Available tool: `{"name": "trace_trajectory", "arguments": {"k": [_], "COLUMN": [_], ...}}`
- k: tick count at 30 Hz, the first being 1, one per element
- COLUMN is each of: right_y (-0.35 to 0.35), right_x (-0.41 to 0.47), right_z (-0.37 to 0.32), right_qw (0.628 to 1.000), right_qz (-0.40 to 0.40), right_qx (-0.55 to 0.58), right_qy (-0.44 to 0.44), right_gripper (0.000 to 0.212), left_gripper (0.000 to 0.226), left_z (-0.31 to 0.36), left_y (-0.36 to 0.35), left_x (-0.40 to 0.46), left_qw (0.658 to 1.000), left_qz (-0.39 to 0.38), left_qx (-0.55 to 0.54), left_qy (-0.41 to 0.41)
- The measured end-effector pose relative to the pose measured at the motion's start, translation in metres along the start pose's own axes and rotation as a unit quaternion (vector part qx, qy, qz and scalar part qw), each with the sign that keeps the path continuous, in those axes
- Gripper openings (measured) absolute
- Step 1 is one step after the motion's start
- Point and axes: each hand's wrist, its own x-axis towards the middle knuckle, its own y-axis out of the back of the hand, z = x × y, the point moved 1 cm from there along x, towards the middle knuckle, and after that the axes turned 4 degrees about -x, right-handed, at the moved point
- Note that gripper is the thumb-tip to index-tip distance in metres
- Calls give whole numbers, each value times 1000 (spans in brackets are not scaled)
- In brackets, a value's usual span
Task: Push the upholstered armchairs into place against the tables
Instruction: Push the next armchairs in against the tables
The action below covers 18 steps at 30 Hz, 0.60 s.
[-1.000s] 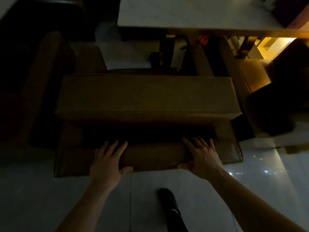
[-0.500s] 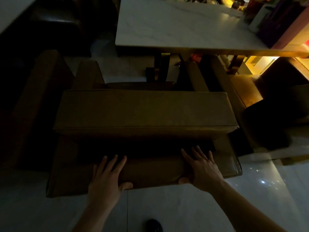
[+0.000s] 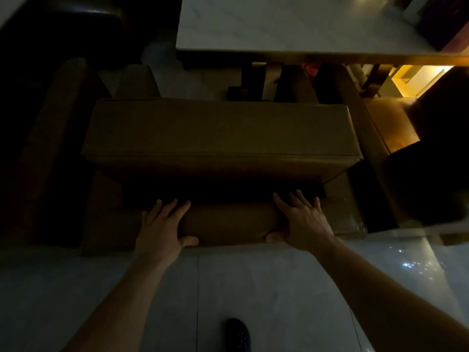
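Observation:
A brown upholstered armchair (image 3: 220, 133) fills the middle of the head view, seen from behind and above in dim light. Its front points at a white marble-topped table (image 3: 279, 24), and a strip of floor shows between them. My left hand (image 3: 162, 229) and my right hand (image 3: 302, 222) rest on the padded lower back edge of the chair, fingers spread over the top and thumbs wrapped on the near face. Both arms are stretched out straight.
Another brown armchair (image 3: 388, 123) stands close on the right, and a darker one (image 3: 50, 138) on the left. The table's dark pedestal (image 3: 253, 80) is just ahead of the chair. My black shoe (image 3: 237, 335) is on the pale tiled floor (image 3: 279, 288) behind it.
The gap between the armchair and the table has shrunk. Both hands have kept their hold on the back edge. My shoe has come forward into view.

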Motion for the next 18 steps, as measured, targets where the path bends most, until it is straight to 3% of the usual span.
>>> {"name": "trace_trajectory", "arguments": {"k": [18], "right_y": [3], "right_x": [11], "right_z": [-5], "right_qw": [1000], "right_qz": [5], "right_qx": [-16], "right_qy": [-4], "right_gripper": [119], "left_gripper": [96], "left_z": [-7], "left_y": [2], "left_x": [15], "left_qw": [1000], "left_qz": [-14], "left_qx": [23], "left_qy": [-12]}}
